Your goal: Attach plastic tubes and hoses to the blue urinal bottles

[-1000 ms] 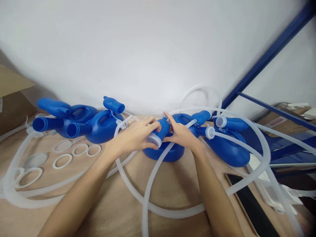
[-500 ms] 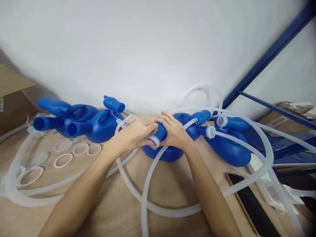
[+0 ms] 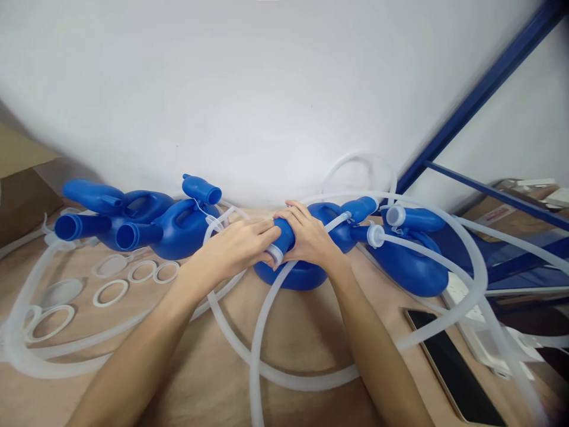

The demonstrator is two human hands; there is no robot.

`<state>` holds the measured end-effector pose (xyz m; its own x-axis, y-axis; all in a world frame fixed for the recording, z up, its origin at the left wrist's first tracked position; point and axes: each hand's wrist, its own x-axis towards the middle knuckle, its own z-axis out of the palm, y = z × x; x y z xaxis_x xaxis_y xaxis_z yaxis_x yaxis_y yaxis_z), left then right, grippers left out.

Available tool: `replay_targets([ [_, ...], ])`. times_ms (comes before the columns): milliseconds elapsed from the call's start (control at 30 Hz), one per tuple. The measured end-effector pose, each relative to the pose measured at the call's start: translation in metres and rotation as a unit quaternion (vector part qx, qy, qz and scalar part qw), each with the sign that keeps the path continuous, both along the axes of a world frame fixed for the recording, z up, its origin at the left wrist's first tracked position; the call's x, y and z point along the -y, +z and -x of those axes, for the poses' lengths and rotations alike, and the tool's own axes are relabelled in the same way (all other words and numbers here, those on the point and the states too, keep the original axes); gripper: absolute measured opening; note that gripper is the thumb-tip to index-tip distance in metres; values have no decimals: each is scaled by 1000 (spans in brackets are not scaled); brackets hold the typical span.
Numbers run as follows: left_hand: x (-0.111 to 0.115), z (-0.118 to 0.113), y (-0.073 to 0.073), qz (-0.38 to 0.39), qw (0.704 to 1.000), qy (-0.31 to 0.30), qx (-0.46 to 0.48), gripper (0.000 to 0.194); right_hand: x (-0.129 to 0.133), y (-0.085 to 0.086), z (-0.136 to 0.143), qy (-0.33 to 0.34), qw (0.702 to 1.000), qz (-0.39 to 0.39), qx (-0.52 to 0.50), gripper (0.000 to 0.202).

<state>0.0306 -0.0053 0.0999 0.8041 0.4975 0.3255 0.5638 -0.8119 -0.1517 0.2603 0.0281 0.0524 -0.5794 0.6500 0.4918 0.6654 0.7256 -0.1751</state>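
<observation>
My left hand [image 3: 242,242] has its fingers closed on a white cap or ring [image 3: 276,255] at the open end of a blue plastic tube-shaped neck [image 3: 285,236]. Round the other side of that neck my right hand [image 3: 313,238] is wrapped, thumb underneath and fingers over the top. A rounded blue bottle [image 3: 302,279] lies just below and behind my hands. My hands hide whether the neck is joined to it. A clear hose [image 3: 263,332] runs down towards me from close under the white cap.
More blue bottles [image 3: 184,228] with open necks lie at the left, beside several white rings [image 3: 110,293] and clear discs [image 3: 61,293]. Capped blue bottles [image 3: 415,270] with looping hoses [image 3: 479,261] are at the right. A phone [image 3: 453,367] lies near a blue metal frame [image 3: 489,95].
The view has shifted a little, so things sit slightly further left. My hands keep their hold on the blue neck, and my left fingers have moved slightly at the white cap.
</observation>
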Motion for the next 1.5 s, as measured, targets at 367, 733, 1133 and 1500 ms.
replay_targets([
  [367,-1,7,-8,-58,996,-44,45,26,2,2,2,15,1000,10,-5,91],
  [733,2,18,-31,-136,978,-64,142,28,4,2,6,11,1000,-3,12,100],
  [1133,19,20,-31,-110,986,-75,99,20,4,5,-3,-25,999,33,3,77],
  [1500,30,38,-18,222,973,60,-10,51,9,7,0,14,992,122,-33,81],
])
